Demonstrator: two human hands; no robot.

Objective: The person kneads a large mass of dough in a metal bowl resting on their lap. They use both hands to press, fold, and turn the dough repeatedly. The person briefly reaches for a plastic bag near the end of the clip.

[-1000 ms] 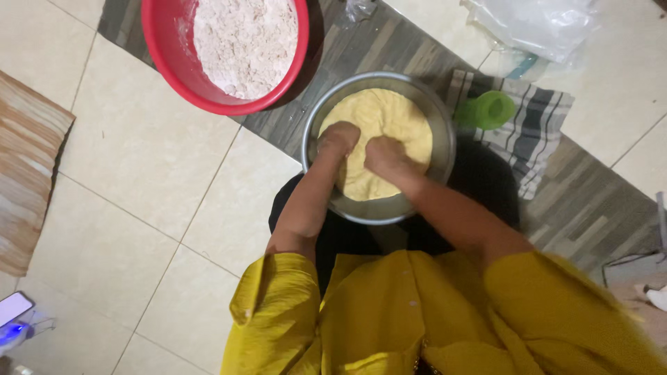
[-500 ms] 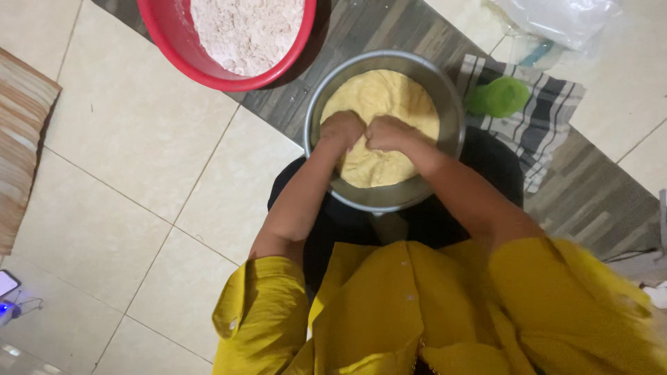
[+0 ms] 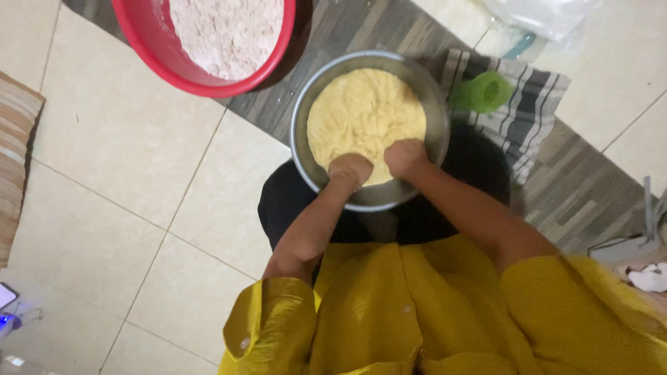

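Yellow dough (image 3: 365,114) in metal bowl (image 3: 309,104), apparently under both fists' grip.

Two bowls: one metal (image 3: 303,139), one red (image 3: 149,42); one green cup (image 3: 484,92); one striped cloth (image 3: 531,114)

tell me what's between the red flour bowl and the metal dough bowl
In the head view, only a narrow strip of dark wood-grain mat lies between the red bowl and the metal bowl; nothing stands on that stretch.
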